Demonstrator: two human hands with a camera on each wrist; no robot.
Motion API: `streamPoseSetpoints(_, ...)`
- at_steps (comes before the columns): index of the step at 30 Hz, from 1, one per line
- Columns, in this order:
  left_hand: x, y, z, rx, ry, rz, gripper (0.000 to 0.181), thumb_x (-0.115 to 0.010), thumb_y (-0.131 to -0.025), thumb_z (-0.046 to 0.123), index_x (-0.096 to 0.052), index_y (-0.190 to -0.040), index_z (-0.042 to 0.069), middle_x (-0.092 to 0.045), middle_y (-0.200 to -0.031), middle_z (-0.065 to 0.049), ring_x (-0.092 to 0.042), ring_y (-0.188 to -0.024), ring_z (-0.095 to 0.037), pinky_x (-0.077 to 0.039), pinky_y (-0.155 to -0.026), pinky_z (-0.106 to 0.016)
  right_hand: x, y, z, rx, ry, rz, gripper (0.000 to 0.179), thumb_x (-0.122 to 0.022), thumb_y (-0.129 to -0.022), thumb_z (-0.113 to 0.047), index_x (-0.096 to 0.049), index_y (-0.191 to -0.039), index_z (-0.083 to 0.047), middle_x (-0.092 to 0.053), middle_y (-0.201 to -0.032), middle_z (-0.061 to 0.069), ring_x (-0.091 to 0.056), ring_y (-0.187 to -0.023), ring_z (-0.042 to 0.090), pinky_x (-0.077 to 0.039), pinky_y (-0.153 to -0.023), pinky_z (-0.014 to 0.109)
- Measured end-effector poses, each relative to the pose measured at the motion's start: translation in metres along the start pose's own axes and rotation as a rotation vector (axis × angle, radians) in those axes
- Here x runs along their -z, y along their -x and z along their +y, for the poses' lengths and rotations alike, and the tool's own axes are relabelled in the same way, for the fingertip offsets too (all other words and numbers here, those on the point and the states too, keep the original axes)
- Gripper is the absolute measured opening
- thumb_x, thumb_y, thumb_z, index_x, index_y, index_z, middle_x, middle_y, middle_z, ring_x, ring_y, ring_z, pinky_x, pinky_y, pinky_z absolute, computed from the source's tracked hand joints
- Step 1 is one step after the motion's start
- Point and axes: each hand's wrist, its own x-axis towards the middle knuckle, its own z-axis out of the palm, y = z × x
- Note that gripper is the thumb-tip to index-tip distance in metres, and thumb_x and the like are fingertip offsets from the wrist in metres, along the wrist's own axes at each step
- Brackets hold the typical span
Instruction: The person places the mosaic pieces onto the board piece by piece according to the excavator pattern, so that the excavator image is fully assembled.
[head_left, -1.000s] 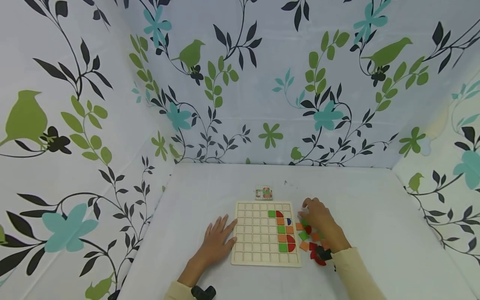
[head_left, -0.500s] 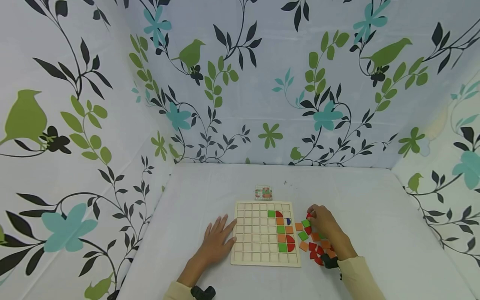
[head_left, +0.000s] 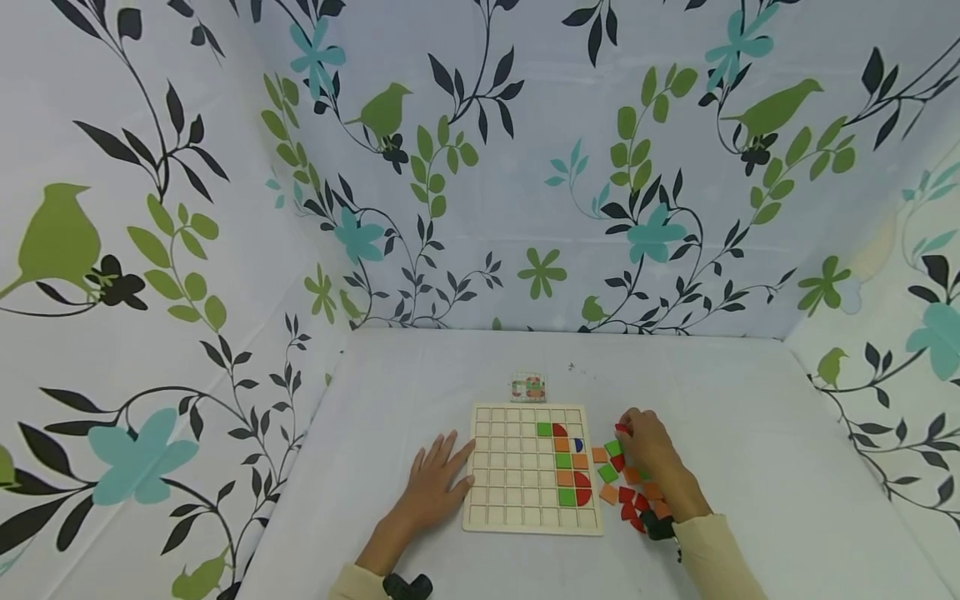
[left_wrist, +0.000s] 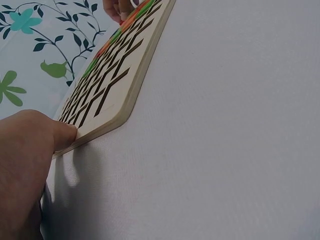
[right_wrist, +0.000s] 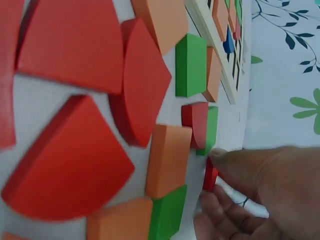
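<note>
A wooden grid board (head_left: 506,493) lies on the white cloth, with green, orange and red pieces and one with blue set in its right columns. My left hand (head_left: 433,482) rests flat at the board's left edge, fingers spread; the left wrist view shows its thumb (left_wrist: 65,135) touching the corner. Right of the board, my right hand (head_left: 651,442) pinches a red piece (right_wrist: 210,175) between thumb and fingertips. Below it lie loose pieces: a red quarter-round (right_wrist: 70,165), an orange square (right_wrist: 168,160), a green square (right_wrist: 191,65) and several others, some hidden under the wrist.
A small patterned card (head_left: 528,387) lies just beyond the board's far edge. A leaf-and-bird printed cloth (head_left: 480,167) hangs behind the table and at both sides. A black wrist camera (head_left: 657,527) sits on the right wrist, above the loose pieces.
My right hand has drawn back slightly toward me and to the right, and a red piece now shows in its fingertips. The left hand and board stay in place.
</note>
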Motion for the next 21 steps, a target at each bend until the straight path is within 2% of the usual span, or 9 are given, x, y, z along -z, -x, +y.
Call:
streamPoseSetpoints(4,0.0,0.0,0.001,-0.005,0.009,0.005,0.057,-0.055,-0.108,0.035,-0.045,-0.162,0.02,-0.031,-0.172,-0.018,-0.022,-0.16,-0.044,-0.016,-0.124,-0.072,0.0,0.001,0.0,0.029,0.003,0.019,0.028,-0.07,-0.1,-0.008,-0.065,-0.124,0.005,-0.06,-0.12,0.026,-0.057,-0.103,0.036,-0.056,-0.097,0.055)
streamPoseSetpoints(10,-0.003,-0.002,-0.001,-0.005,-0.006,0.007,0.058,-0.056,-0.107,0.036,-0.044,-0.162,0.021,-0.031,-0.172,-0.017,-0.022,-0.16,-0.043,-0.016,-0.124,-0.071,-0.001,0.003,0.003,0.001,-0.014,0.038,0.03,-0.07,-0.1,-0.009,-0.064,-0.125,0.007,-0.059,-0.12,0.027,-0.058,-0.102,0.036,-0.058,-0.096,0.054)
streamPoseSetpoints(21,-0.003,-0.001,-0.001,-0.003,-0.001,0.008,0.058,-0.055,-0.107,0.037,-0.044,-0.162,0.021,-0.03,-0.172,-0.017,-0.023,-0.16,-0.044,-0.016,-0.124,-0.072,-0.01,-0.012,0.002,0.092,-0.059,0.046,0.029,-0.069,-0.102,-0.01,-0.064,-0.125,0.007,-0.059,-0.117,0.023,-0.057,-0.101,0.032,-0.056,-0.098,0.052)
